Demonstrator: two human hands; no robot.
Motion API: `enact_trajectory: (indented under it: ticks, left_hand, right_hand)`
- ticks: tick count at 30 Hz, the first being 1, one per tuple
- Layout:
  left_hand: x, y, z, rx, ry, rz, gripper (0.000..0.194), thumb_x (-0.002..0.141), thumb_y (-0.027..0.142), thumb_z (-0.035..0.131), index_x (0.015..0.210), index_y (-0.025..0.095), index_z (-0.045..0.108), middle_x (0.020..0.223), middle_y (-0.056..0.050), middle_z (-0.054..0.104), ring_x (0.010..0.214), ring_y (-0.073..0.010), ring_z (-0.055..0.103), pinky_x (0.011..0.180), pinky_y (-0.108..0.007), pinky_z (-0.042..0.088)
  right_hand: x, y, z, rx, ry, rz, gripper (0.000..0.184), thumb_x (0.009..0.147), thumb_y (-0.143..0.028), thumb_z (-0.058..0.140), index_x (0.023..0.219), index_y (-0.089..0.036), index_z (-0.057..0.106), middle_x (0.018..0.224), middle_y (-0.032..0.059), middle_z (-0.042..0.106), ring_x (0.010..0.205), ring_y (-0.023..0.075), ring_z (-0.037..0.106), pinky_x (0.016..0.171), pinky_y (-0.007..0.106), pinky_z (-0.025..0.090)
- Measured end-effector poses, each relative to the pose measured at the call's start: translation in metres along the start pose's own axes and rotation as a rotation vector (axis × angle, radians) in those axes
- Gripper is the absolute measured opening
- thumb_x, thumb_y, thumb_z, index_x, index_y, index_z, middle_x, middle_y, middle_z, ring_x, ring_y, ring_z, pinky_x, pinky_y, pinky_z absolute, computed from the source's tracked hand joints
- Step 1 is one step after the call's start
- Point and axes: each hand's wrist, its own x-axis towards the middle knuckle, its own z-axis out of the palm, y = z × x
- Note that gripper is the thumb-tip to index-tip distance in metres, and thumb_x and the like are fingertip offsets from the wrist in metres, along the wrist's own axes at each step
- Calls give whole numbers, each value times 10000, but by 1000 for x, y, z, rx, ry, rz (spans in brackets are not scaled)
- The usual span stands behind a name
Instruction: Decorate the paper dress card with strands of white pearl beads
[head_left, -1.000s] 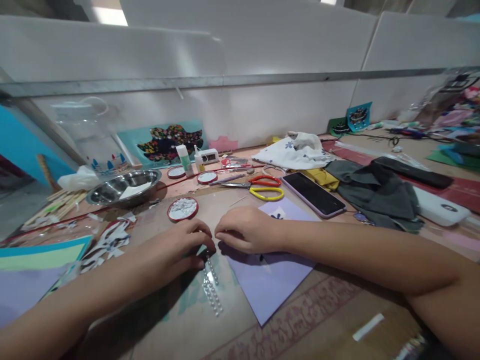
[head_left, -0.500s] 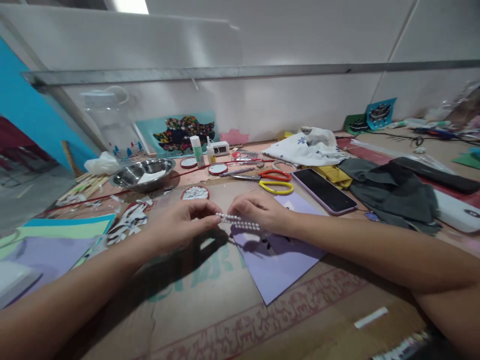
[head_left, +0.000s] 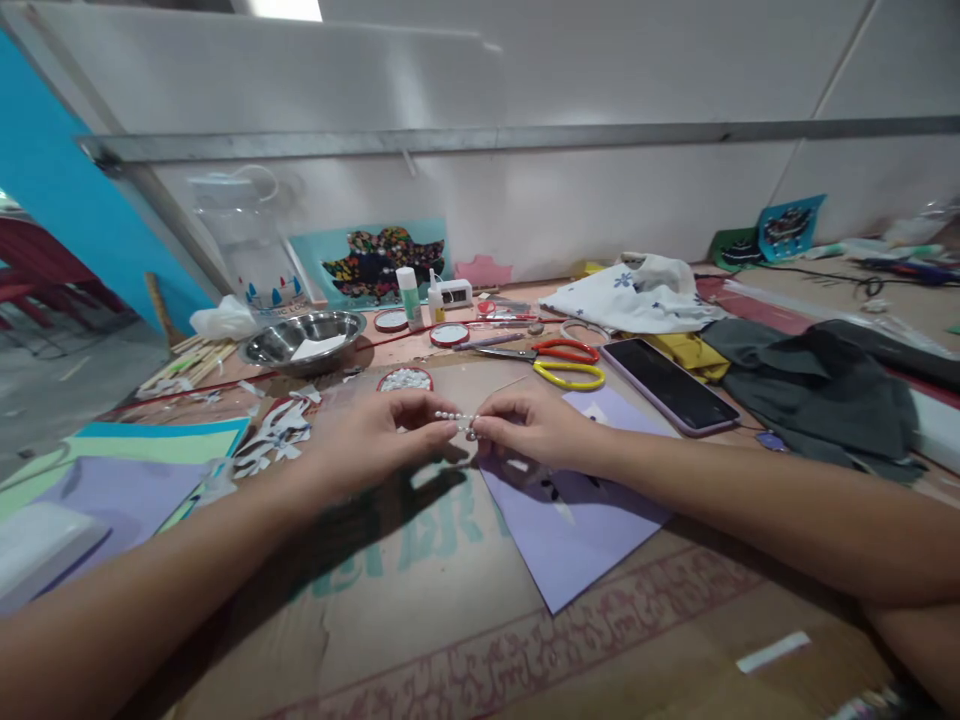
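Between my hands is a short strip of white pearl beads (head_left: 454, 416), raised above the cardboard. My left hand (head_left: 397, 430) pinches its left part between thumb and fingers. My right hand (head_left: 529, 425) is closed on the other end, fingertips close to the left ones. Under my right hand lies a purple sheet of card (head_left: 570, 540) with pale and dark cut pieces on it, partly covered by the hand. Just behind my left hand stands a red-rimmed lid of white beads (head_left: 405, 380). Scissors (head_left: 562, 362) with one red and one yellow handle lie open behind my right hand.
A phone (head_left: 667, 385) and dark grey cloth (head_left: 810, 390) lie to the right. At the left are a steel bowl (head_left: 255, 352), fabric scraps (head_left: 281, 430) and coloured sheets (head_left: 127, 490). A glue stick (head_left: 409, 297) and a glue bottle (head_left: 436, 300) stand at the back, before the wall.
The bead strip, first hanging below my left hand near the cardboard, came up between both hands. My right hand has closed on it. The view has swung slightly left.
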Motion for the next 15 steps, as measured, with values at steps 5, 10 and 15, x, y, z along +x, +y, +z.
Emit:
enact_trajectory:
  ticks: [5, 10, 15]
  left_hand:
    - [-4, -2, 10, -46, 79, 11, 274, 859, 471, 669, 848, 200, 711, 809, -41, 759, 760, -207, 715, 677, -300, 539]
    - [-5, 0, 13, -182, 84, -66, 301, 834, 501, 695, 900, 208, 673, 816, -51, 775, 768, -231, 742, 695, -330, 572]
    - [-6, 2, 14, 25, 129, 30, 272, 852, 490, 664, 864, 224, 722, 813, -35, 763, 744, -222, 704, 676, -329, 546]
  right_hand:
    - [-1, 2, -1, 127, 29, 35, 258, 919, -363, 588, 792, -154, 673, 646, -7, 663, 505, 84, 527, 488, 203, 396]
    - [1, 7, -1, 120, 108, -39, 205, 920, -314, 560, 842, -158, 669, 676, -7, 657, 615, 111, 608, 556, 213, 428]
    - [0, 5, -2, 32, 113, -71, 235, 938, -310, 536, 841, -151, 680, 689, -3, 664, 626, 108, 593, 594, 226, 429]
